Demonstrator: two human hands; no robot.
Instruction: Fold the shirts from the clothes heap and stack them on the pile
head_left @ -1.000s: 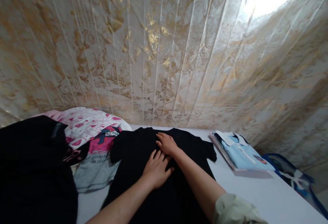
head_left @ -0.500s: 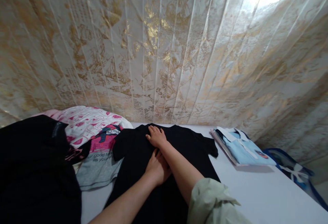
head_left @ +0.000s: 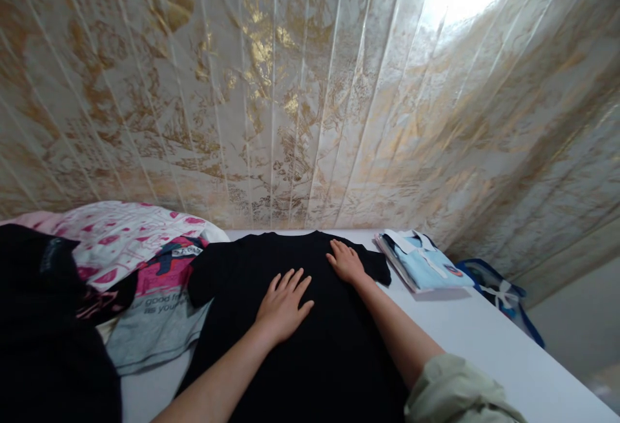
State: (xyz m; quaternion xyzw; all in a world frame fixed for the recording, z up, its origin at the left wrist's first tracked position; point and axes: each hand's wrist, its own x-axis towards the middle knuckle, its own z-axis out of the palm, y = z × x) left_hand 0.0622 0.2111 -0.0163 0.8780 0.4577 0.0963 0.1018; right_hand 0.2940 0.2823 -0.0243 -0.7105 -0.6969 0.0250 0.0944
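Observation:
A black short-sleeved T-shirt lies spread out on the white table, its neck toward the wall. My left hand rests flat on the middle of its chest, fingers spread and holding nothing. Higher up, by the right shoulder of the shirt, my right hand lies flat with its fingers stretched out. Both palms press on the cloth, and the lower end of the shirt runs out of view.
Heaped at the left are a black garment, a grey and pink shirt and a white cloth with pink patterns. A folded light-blue collared shirt tops a stack at the right. Beyond the table edge sits a blue-trimmed bag.
My hands, close together before, have moved apart. The right hand slid right toward the shoulder, while the left now lies flat with fingers spread. The view has turned slightly right.

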